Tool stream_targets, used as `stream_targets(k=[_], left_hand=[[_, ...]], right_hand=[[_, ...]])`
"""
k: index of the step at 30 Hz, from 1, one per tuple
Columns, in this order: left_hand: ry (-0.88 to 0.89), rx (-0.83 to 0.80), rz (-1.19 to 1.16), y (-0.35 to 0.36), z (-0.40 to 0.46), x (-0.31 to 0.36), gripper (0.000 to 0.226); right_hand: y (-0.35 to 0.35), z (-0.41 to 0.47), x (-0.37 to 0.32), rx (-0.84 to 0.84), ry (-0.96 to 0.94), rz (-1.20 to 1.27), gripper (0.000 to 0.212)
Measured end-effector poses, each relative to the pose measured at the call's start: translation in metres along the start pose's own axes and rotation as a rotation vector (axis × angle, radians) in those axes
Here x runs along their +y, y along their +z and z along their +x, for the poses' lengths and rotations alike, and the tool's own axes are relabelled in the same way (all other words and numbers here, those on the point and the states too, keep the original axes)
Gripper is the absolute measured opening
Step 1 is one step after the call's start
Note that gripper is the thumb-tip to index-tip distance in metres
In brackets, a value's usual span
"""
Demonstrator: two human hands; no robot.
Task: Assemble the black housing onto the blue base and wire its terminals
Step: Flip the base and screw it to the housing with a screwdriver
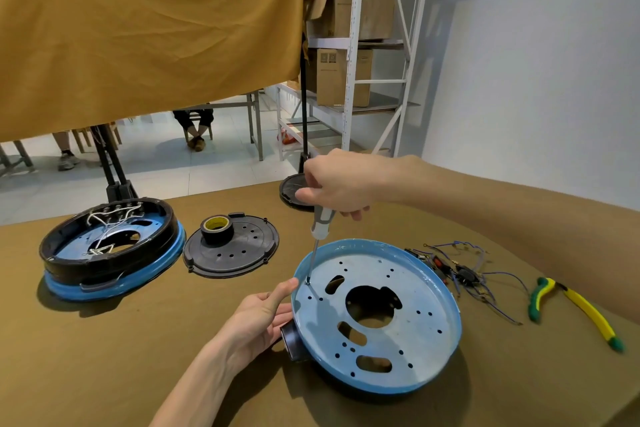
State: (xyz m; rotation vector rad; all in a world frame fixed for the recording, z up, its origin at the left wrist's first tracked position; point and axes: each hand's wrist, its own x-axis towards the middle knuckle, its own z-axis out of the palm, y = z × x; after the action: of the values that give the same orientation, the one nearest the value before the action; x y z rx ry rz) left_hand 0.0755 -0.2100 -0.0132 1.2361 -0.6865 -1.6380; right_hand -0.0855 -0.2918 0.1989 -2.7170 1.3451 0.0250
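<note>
Base [398,333], a blue dish with a perforated plate, lies between the hands with no legible writing on it; the left hand [258,321] rests against its near-left rim, fingers nearly straight, gripping nothing, just above a black cylindrical part [291,340] jutting from under the rim. The right hand [337,185] clenches the handle of a screwdriver [320,236], held upright with its tip in a hole beside the left fingertips. Left of the left hand lie a perforated black cover [235,256] carrying a tape roll [217,229] and a finished black-on-blue unit [110,246]; beneath the right forearm lie loose wires [464,274] and yellow-green pliers [575,308].
</note>
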Motion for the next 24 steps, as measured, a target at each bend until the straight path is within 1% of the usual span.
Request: stream_targets(k=[1, 3, 5, 6, 7, 8, 9, 11, 12, 13, 14, 15, 16, 19, 20, 21, 22, 23, 24], left_hand=[[-0.001, 0.000, -0.001, 0.000, 0.000, 0.000, 0.098], [0.000, 0.006, -0.003, -0.001, 0.001, -0.001, 0.100], [0.005, 0.015, 0.009, -0.001, 0.002, -0.001, 0.102], [0.004, 0.014, 0.014, -0.002, 0.003, -0.002, 0.103], [0.000, 0.010, 0.015, -0.001, 0.003, -0.001, 0.103], [-0.003, 0.007, 0.014, -0.001, 0.003, -0.001, 0.103], [-0.005, 0.006, 0.016, -0.001, 0.003, -0.001, 0.103], [-0.001, 0.009, 0.025, -0.002, 0.003, -0.001, 0.102], [-0.001, 0.008, 0.023, -0.002, 0.003, -0.001, 0.102], [-0.004, 0.005, 0.016, -0.003, 0.004, -0.002, 0.102], [-0.008, 0.001, 0.010, -0.002, 0.004, -0.002, 0.101], [-0.010, -0.002, 0.004, -0.002, 0.004, -0.001, 0.099], [-0.009, -0.006, 0.000, -0.002, 0.004, -0.001, 0.097], [-0.003, -0.014, -0.010, -0.003, 0.005, -0.002, 0.088], [-0.004, -0.014, -0.006, -0.003, 0.005, -0.002, 0.088], [-0.005, -0.009, 0.000, -0.002, 0.005, -0.003, 0.088], [-0.007, -0.003, 0.006, -0.003, 0.005, -0.003, 0.089], [-0.008, 0.004, 0.009, -0.002, 0.005, -0.002, 0.089], [-0.009, 0.009, 0.007, -0.002, 0.005, -0.002, 0.089]], right_hand=[[-0.001, 0.000, 0.001, -0.025, -0.013, 0.031, 0.035], [-0.008, -0.001, 0.001, -0.116, -0.028, 0.113, 0.040], [-0.005, -0.001, 0.000, -0.118, -0.023, 0.113, 0.028], [-0.002, 0.000, -0.001, -0.083, -0.004, 0.080, 0.028], [0.001, 0.000, -0.002, -0.040, -0.005, 0.042, 0.032], [0.002, 0.000, -0.002, -0.030, -0.015, 0.027, 0.033], [0.000, -0.002, -0.002, -0.049, -0.038, 0.044, 0.034], [-0.007, -0.004, -0.002, -0.133, -0.056, 0.091, 0.044], [-0.005, -0.005, -0.003, -0.123, -0.057, 0.088, 0.039], [-0.002, -0.004, -0.004, -0.076, -0.052, 0.067, 0.030], [0.002, -0.003, -0.005, -0.005, -0.030, 0.028, 0.027], [0.005, -0.001, -0.007, 0.058, -0.017, -0.018, 0.033], [0.005, -0.001, -0.006, 0.067, -0.008, -0.030, 0.036], [-0.008, -0.001, -0.003, -0.097, 0.002, 0.109, 0.041], [-0.008, -0.001, -0.002, -0.099, -0.002, 0.125, 0.036], [-0.005, 0.000, -0.001, -0.066, -0.008, 0.101, 0.028], [-0.001, 0.002, -0.001, -0.006, -0.007, 0.052, 0.025], [0.003, 0.004, -0.002, 0.050, -0.010, -0.010, 0.029], [0.004, 0.005, -0.001, 0.065, -0.016, -0.035, 0.030]])
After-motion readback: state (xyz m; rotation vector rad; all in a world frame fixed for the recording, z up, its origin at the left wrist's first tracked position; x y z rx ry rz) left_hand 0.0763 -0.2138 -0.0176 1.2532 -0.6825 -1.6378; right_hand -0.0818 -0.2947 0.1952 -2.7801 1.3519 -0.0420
